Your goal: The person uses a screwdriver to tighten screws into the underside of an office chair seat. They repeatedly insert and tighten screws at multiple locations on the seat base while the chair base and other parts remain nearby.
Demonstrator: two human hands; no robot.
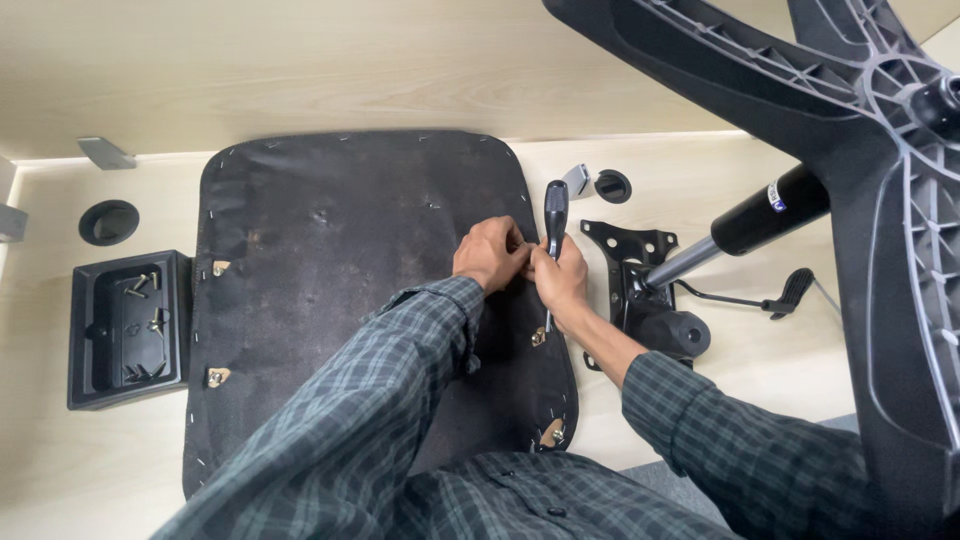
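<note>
Upturned seat pad lies flat on table, fittings exposed. At its right edge, right hand grips upright screwdriver; left hand, fingers pinched narrow, steadies the tip. Parts tray sits left of pad.

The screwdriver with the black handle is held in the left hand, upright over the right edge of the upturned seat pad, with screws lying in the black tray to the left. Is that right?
Not quite. In the head view the screwdriver is gripped by the right hand; the left hand pinches beside it. The rest holds: it stands upright over the seat pad edge, and screws lie in the black tray.
</note>
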